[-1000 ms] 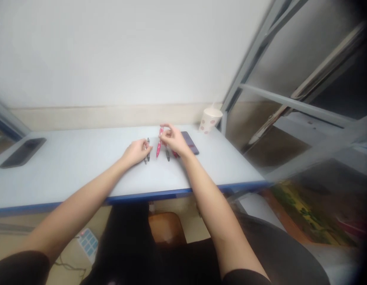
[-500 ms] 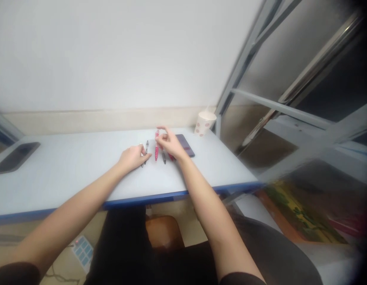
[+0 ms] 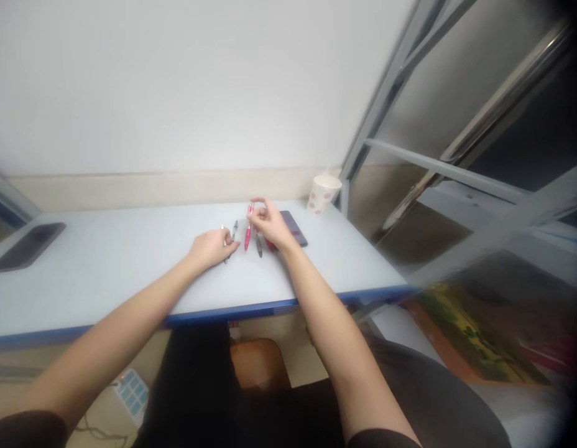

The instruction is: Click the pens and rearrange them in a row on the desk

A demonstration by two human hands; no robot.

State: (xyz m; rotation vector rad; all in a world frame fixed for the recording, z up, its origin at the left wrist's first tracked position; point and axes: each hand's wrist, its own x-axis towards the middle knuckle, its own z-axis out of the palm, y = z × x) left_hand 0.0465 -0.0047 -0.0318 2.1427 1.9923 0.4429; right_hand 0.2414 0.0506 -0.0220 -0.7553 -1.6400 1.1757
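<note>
My left hand [image 3: 212, 247] is closed with thumb and fingers on a dark-and-clear pen [image 3: 235, 229], whose upper end leans to the right. A second slim pen [image 3: 226, 259] pokes out below the fingers of this hand; whether it is gripped or just lies there is hard to see. In a pinch of thumb and finger, my right hand [image 3: 272, 226] holds a red pen [image 3: 247, 239] near its top, tip pointing down and slightly left. Beneath that hand lie a grey pen [image 3: 259, 247] and another red item [image 3: 270, 245], mostly covered.
A dark phone-like slab [image 3: 295, 231] lies right of my right hand. Behind it stands a spotted paper cup [image 3: 322, 194] near the wall. Another dark flat device [image 3: 30, 247] rests at the table's left. A metal frame [image 3: 370, 134] rises on the right; a power strip [image 3: 131, 395] is below.
The red pen in my right hand has tilted, its top moving right. The pen at my left hand has also leaned further right. Both hands stay in nearly the same place.
</note>
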